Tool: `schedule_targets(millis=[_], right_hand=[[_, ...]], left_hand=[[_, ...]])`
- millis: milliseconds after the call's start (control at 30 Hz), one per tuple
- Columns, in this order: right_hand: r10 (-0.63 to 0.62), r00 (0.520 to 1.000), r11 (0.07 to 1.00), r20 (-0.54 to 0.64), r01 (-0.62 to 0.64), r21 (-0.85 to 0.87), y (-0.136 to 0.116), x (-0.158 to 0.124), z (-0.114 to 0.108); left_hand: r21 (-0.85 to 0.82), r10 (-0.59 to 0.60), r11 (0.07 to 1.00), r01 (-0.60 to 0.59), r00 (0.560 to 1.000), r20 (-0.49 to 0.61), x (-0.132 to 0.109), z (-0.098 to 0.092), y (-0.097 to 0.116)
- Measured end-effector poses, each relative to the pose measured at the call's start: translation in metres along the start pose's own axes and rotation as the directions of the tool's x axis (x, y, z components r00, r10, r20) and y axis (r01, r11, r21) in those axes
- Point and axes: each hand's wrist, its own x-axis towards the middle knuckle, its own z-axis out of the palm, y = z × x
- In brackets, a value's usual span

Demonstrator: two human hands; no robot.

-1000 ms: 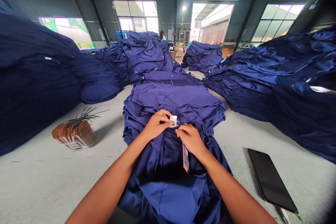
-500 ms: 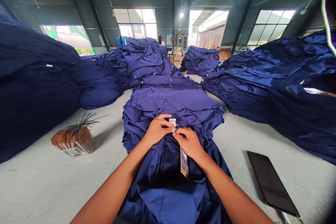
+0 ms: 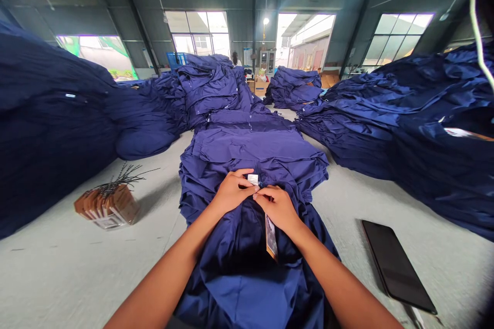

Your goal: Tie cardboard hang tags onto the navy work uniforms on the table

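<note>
A navy garment (image 3: 247, 288) lies in front of me, its near part hanging toward my body. At its upper middle is a small white sewn-in label (image 3: 253, 179). My left hand (image 3: 233, 193) pinches at the label's lower edge, with its forefinger stretched out above. Thumb and finger of my right hand (image 3: 278, 206) are pinched together right beside the left thumb tip. Below the right hand hangs a brown-edged hang tag (image 3: 271, 239) with a picture on it. Its string is mostly hidden by the fingers, and what lies between the fingertips is very small.
On the pale table (image 3: 162, 185) a bundle of brown hang tags (image 3: 110, 205) with dark strings stands at the left. A black phone (image 3: 399, 264) with a white cable lies at the right. Navy garment piles (image 3: 50, 149) rise on both sides and ahead.
Both hands stay at the label, with only slight finger movement at the pinch. A little more of the white label shows. The view has shifted slightly.
</note>
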Motion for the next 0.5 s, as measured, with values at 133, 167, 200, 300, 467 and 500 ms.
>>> schedule_targets(millis=[133, 167, 200, 300, 467, 500], right_hand=[[-0.01, 1.0, 1.0, 0.002, 0.01, 0.006, 0.0004, 0.0001, -0.0006], [-0.012, 1.0, 1.0, 0.003, 0.012, 0.008, 0.0005, 0.0001, -0.0007], [-0.013, 1.0, 1.0, 0.003, 0.013, 0.01, 0.0007, 0.0, -0.0008], [0.001, 1.0, 1.0, -0.002, -0.001, 0.01, 0.0024, -0.0001, -0.0008], [0.123, 0.989, 0.982, -0.084, -0.11, 0.151, 0.0078, 0.0025, -0.004], [0.145, 0.984, 0.973, -0.103, -0.122, 0.197, 0.0086, 0.0032, -0.0066]], left_hand=[[-0.065, -0.043, 0.997, 0.043, 0.999, 0.0, 0.0026, 0.0032, -0.0027], [-0.085, -0.06, 0.995, 0.06, 0.998, -0.001, 0.0031, 0.0038, -0.0037], [-0.098, -0.075, 0.992, 0.075, 0.997, 0.0, 0.0035, 0.0041, -0.0043], [-0.092, -0.096, 0.991, 0.096, 0.995, 0.01, 0.0039, 0.004, -0.0036], [-0.064, -0.053, 0.996, 0.054, 0.999, 0.013, 0.0028, 0.0038, 0.0008], [-0.069, -0.055, 0.996, 0.055, 0.998, 0.003, 0.0024, 0.0043, 0.0014]])
